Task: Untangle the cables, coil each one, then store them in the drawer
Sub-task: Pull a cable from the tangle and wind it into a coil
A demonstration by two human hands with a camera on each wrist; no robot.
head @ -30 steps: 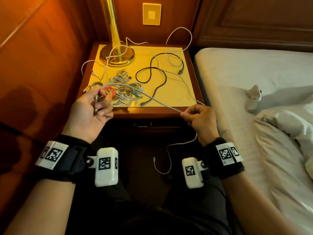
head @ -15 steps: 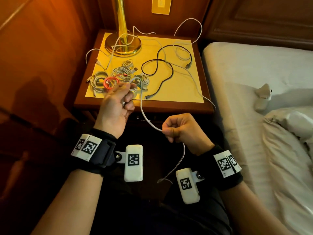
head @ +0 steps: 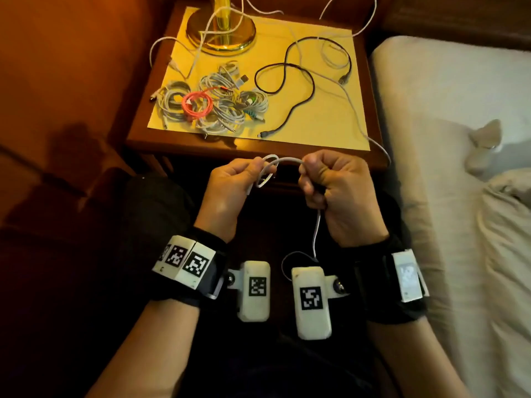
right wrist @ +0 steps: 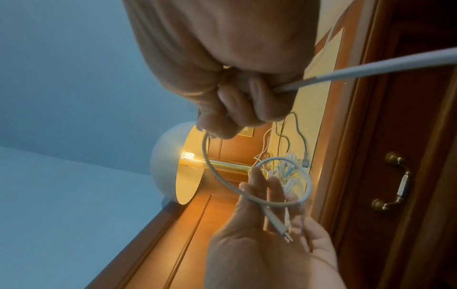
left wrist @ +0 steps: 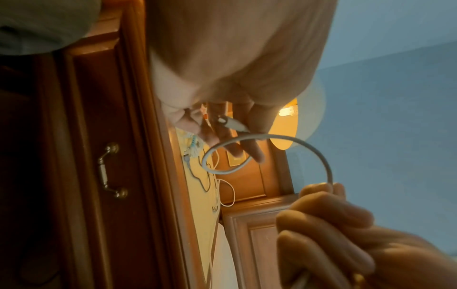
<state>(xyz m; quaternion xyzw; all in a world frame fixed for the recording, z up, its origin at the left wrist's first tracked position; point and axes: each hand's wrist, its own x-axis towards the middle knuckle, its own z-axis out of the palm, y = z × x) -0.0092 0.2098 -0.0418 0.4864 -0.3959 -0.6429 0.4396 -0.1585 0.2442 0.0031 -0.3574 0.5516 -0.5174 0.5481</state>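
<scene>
head view: left hand (head: 230,186) pinches the white cable (head: 283,161)'s first loop, right hand (head: 334,185) fists its span running rightward between them.

cables (head: 212,106) on nightstand (head: 330,130), bed (head: 448,116) apparently right

White cable (head: 287,160) looped between both hands. On the yellow mat (head: 316,116): pile of white/grey coils (head: 224,110) at left with one orange-red coil (head: 196,106) in it and a teal connector bit (head: 253,113); black cable (head: 298,90) snaking at right. Brass-gold lamp base (head: 221,33) at far left. Nightstand (head: 138,139) red-brown wood, drawer handle (right wrist: 395,181) brass. Wristbands (head: 198,265) black with white blocks carrying black-and-white square codes. Bed (head: 459,139) off-white.
</scene>
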